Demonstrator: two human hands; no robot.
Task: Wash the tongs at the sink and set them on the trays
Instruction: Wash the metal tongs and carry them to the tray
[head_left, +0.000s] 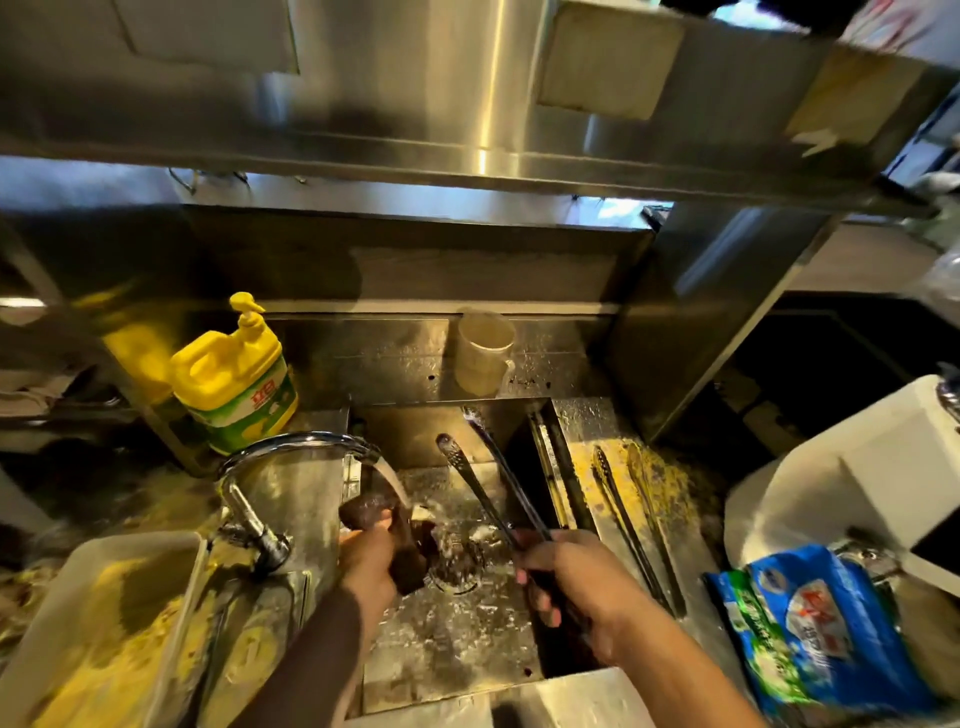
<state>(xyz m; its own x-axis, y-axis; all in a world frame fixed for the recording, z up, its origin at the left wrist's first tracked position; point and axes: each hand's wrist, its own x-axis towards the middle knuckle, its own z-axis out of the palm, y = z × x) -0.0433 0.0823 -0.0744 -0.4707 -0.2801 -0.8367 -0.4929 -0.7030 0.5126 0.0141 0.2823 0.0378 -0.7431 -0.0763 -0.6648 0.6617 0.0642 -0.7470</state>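
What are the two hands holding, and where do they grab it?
The right hand grips long metal tongs at their handle end. The left hand holds a dark brown scrubbing pad by its lower part, under the tap water.

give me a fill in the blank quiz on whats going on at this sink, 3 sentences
1. The right hand grips a pair of ____ over the sink.
2. Water runs from the faucet onto the dark sponge held by the ____ hand.
3. The pump bottle behind the faucet has a ____ top.

Missing words: tongs; left; yellow
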